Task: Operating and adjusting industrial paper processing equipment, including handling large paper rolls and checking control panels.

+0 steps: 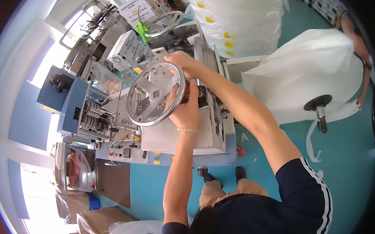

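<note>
A shiny metal handwheel (155, 93) stands on top of a machine, in front of both my hands. My left hand (186, 110), with a beaded bracelet at the wrist, is behind the right part of its rim. Its fingers bend round something small and dark that I cannot make out. Just above, my right hand (182, 63) reaches past the wheel's upper right rim with curled fingers. The rim and the hand itself hide what those fingers hold. Below my left hand lies the machine's flat pale cover plate (178, 134).
A large white material roll (304, 75) on a dark-ended shaft stands right, with another person's hand (359, 102) at its edge. Plastic-wrapped stacks (237, 17) rise behind. A second handwheel (165, 24) and a green-handled tool (141, 31) are further back. A blue-grey control panel (121, 152) runs along the near left.
</note>
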A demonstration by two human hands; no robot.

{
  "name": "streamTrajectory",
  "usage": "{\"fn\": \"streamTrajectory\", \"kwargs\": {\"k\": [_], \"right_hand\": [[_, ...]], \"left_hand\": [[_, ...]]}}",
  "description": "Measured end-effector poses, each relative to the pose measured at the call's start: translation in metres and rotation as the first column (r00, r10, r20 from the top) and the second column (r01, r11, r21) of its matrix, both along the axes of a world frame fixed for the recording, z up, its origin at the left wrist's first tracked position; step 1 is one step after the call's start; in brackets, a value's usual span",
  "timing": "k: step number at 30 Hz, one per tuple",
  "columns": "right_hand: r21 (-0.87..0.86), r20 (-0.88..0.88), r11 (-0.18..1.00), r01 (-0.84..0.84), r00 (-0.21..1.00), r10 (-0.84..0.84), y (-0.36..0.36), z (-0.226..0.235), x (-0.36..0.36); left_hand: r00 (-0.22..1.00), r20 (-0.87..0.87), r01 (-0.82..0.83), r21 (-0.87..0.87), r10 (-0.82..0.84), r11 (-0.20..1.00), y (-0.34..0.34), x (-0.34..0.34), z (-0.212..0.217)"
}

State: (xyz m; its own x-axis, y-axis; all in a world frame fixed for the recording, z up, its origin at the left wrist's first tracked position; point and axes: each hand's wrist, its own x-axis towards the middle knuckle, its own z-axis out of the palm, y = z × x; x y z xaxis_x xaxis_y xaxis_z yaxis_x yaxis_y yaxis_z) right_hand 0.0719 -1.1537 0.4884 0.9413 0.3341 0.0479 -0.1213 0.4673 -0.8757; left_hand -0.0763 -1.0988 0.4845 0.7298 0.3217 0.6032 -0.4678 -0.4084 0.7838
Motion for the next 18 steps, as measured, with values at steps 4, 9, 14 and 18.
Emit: {"fn": "streamTrajectory", "kwargs": {"k": [4,9,14,18], "right_hand": [[-0.015,0.143,0.959,0.282,0.950,-0.277,-0.026,0.001,-0.015],[0.051,0.266,0.784,0.619,0.748,-0.608,-0.089,0.013,-0.119],[-0.212,0.330,0.857,0.470,0.860,-0.390,-0.099,0.013,-0.198],[-0.460,0.295,0.840,0.287,0.942,-0.160,-0.085,0.014,-0.237]], "left_hand": [[0.986,0.161,-0.069,0.218,0.034,0.974,0.011,-0.016,0.004],[0.992,0.117,-0.092,0.436,0.045,0.895,0.027,-0.018,-0.002],[0.985,0.139,-0.158,0.540,0.097,0.827,0.030,-0.018,-0.001],[0.987,0.128,-0.155,0.611,0.097,0.776,0.029,-0.018,-0.006]]}}
